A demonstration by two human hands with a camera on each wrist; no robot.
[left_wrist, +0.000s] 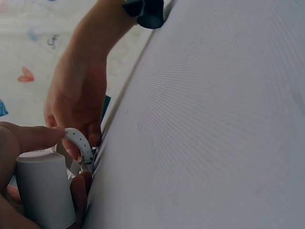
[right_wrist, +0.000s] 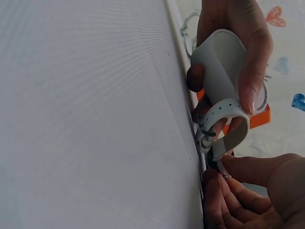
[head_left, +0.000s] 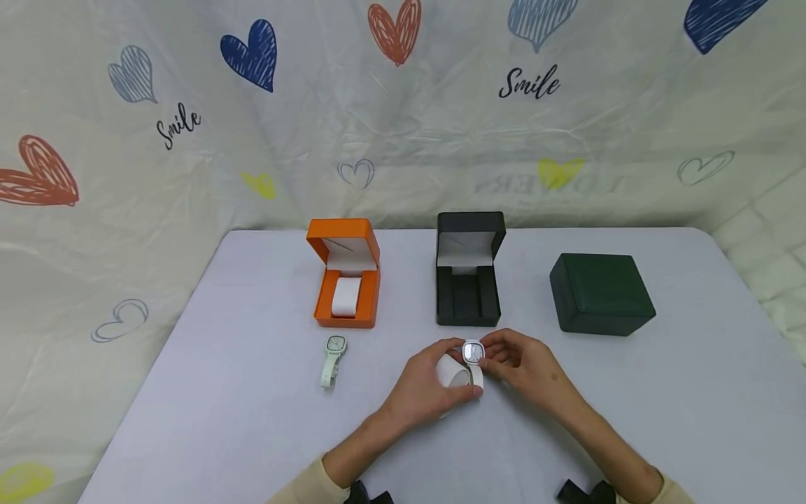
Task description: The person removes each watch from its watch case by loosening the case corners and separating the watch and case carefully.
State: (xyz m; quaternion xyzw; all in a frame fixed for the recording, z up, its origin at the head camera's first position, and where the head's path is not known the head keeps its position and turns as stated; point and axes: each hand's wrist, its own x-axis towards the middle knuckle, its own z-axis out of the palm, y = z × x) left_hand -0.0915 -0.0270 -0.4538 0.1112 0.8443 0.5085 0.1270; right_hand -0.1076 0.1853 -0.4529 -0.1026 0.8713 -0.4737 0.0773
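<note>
Round-cornered white table [head_left: 227, 406]. Pale, creased sheet [head_left: 447, 105] behind it, printed with hearts [head_left: 249, 56] and "Smile" lettering [head_left: 529, 82]. Soft light.

The left hand [left_wrist: 10, 138] holds a white cylinder [left_wrist: 45, 191], its thumb touching a perforated watch strap [left_wrist: 78, 138]; the right hand [left_wrist: 76, 98] has its fingers just behind it.

A white watch [head_left: 474, 352] with a rounded-square, silver-rimmed face is turned up toward the head camera. Its white strap [right_wrist: 225, 110], punched with small dark holes [right_wrist: 230, 105], curves into 1 loop with a metal buckle [right_wrist: 208, 136] near the tabletop. The right hand [head_left: 527, 365] pinches the watch at its case. Right beside the loop, the left hand [head_left: 422, 385] grips 1 smooth white cushion [head_left: 450, 371], a tilted, rounded roll, its thumb touching the strap.
</note>
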